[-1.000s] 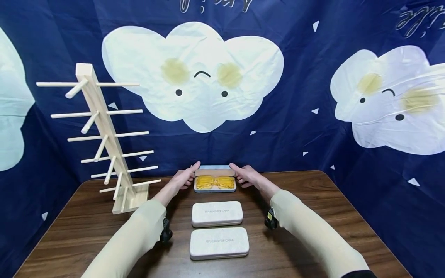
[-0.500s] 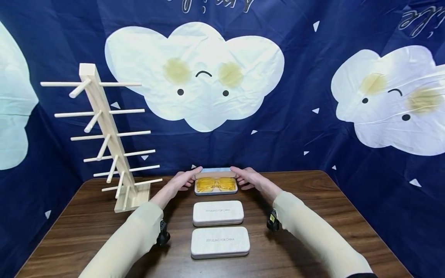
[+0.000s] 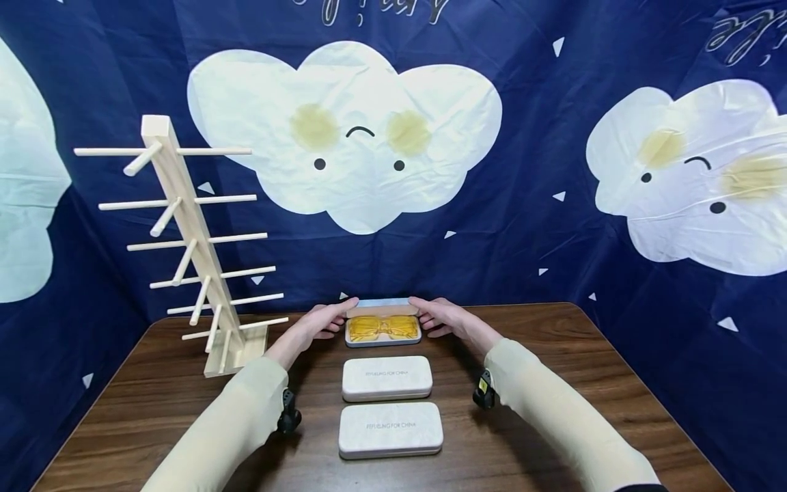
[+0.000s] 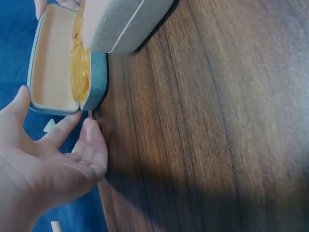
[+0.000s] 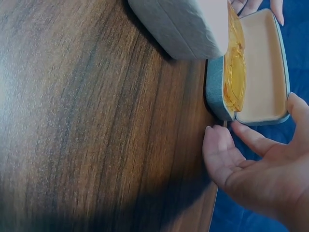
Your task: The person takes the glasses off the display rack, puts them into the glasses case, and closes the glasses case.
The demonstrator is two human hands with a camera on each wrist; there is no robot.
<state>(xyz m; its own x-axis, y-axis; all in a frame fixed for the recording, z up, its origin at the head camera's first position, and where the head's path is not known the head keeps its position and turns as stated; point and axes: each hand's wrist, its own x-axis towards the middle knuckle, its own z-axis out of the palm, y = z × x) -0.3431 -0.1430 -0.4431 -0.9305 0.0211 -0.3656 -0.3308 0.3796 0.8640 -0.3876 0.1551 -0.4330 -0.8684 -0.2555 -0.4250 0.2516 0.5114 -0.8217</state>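
At the table's far edge, a blue-grey glasses case (image 3: pixel 382 342) lies with its lid raised. Yellow-tinted glasses (image 3: pixel 382 328) rest inside it. My left hand (image 3: pixel 320 321) is at the case's left end: the thumb touches the edge of the lid (image 4: pixel 54 58) and the index fingertip is by the hinge corner. Mirroring it, my right hand (image 3: pixel 444 318) has its thumb on the lid's right edge and its index finger near the hinge. Both hands' fingers are extended. Nearer to me lie two closed pale glasses cases, a middle one (image 3: pixel 387 386) and a front one (image 3: pixel 391 437).
A wooden peg rack (image 3: pixel 197 239) with rows of dowels stands at the left back of the brown table (image 3: pixel 535 410). Behind the table hangs a dark blue curtain (image 3: pixel 529 260) printed with white clouds. Black wrist cameras sit on both sleeves.
The lidded-open case has shifted slightly toward me, closer to the middle pale case, and my two thumbs have come down a little with it. The pale cases stay put.
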